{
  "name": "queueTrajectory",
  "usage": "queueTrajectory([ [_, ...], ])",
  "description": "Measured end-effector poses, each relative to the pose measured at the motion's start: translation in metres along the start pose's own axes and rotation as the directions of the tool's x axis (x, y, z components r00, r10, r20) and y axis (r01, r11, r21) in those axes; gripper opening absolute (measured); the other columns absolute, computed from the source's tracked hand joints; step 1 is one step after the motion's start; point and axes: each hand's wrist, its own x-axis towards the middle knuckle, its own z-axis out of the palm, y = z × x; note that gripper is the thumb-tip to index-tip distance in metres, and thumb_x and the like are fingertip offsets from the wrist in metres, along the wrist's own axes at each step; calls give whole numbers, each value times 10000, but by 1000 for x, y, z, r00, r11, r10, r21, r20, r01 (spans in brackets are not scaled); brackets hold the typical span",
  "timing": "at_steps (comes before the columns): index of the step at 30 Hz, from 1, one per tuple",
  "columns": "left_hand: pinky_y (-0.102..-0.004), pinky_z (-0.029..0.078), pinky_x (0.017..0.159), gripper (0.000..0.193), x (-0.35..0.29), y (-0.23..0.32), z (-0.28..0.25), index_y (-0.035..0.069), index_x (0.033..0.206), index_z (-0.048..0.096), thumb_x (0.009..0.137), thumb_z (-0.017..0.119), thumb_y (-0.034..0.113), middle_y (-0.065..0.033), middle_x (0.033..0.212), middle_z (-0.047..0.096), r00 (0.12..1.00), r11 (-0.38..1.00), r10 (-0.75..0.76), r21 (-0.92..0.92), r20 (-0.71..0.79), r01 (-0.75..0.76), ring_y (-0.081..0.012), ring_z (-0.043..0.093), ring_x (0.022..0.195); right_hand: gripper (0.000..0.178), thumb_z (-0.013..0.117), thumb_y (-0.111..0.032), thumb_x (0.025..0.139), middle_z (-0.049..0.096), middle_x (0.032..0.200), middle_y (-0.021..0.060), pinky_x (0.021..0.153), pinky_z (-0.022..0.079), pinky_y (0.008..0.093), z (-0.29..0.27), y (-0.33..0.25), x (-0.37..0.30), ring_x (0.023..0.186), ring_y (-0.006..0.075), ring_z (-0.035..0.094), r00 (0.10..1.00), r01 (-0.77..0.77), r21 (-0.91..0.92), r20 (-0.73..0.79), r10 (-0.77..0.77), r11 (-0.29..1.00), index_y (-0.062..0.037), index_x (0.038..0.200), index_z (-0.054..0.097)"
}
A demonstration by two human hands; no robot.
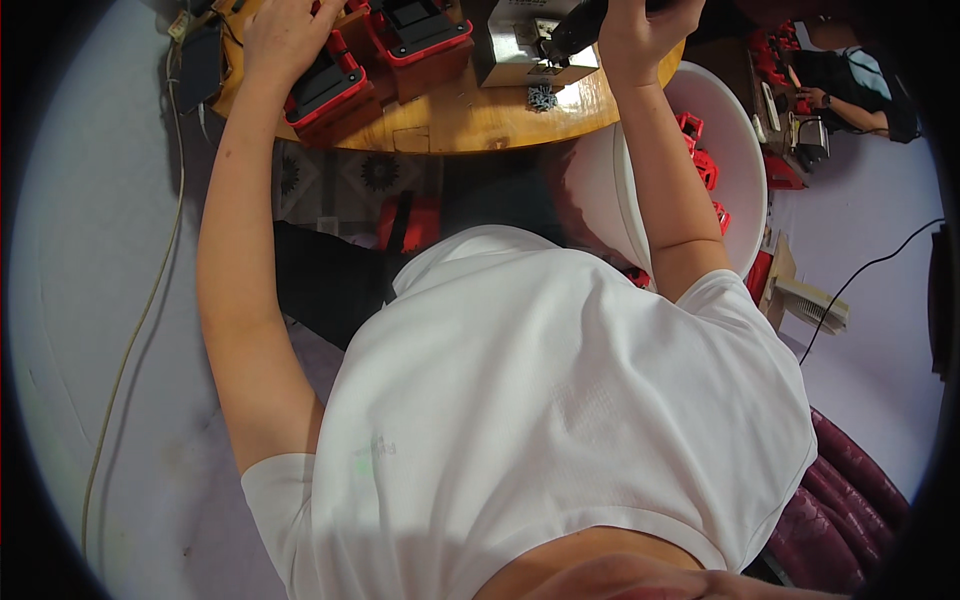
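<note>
At the top edge, my left hand (283, 38) is beside red-and-black plastic cases on the wooden table; most of its fingers are cut off by the frame. One case (335, 85) lies just below and right of that hand, and another case (415, 30) is farther right. My right hand (645, 35) is closed around a black power screwdriver (578, 32), whose tip points left over an open grey cardboard box (500, 60). A small heap of screws (542, 97) lies in front of the box.
The round table edge (440, 140) curves across the top. Below my right forearm stands a large white tub (745, 150) with red parts (706, 168) inside. Another person (850, 90) works at the upper right. A cable (150, 300) runs down the left, and maroon fabric (840, 510) lies lower right.
</note>
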Motion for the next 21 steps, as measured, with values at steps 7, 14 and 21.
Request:
queueTrajectory([
  [7,-449,471,826,408,-1,38,-41,87,1174,685,959,508,385,-148,1019,685,994,988,-101,-114,44,105,-333,619,947,253,663,-215,926,562,745,22,530,449,249,12,12,13,588,89,550,974,-197,67,125,187,978,-45,1015,498],
  [14,-445,480,823,400,1,42,-44,80,1147,698,935,528,373,-159,990,690,995,985,-86,-144,41,91,-339,630,919,263,673,-158,899,533,764,-10,556,406,222,37,-18,22,618,64,494,967,-59,2,247,56,998,-32,1050,498],
  [21,-460,451,873,435,-3,40,-45,90,1197,674,947,514,409,-150,1054,677,989,982,-125,-134,81,135,-338,601,996,329,684,-129,896,542,769,-1,553,420,222,11,-4,0,621,65,508,991,-45,-9,129,46,999,-36,1119,461],
])
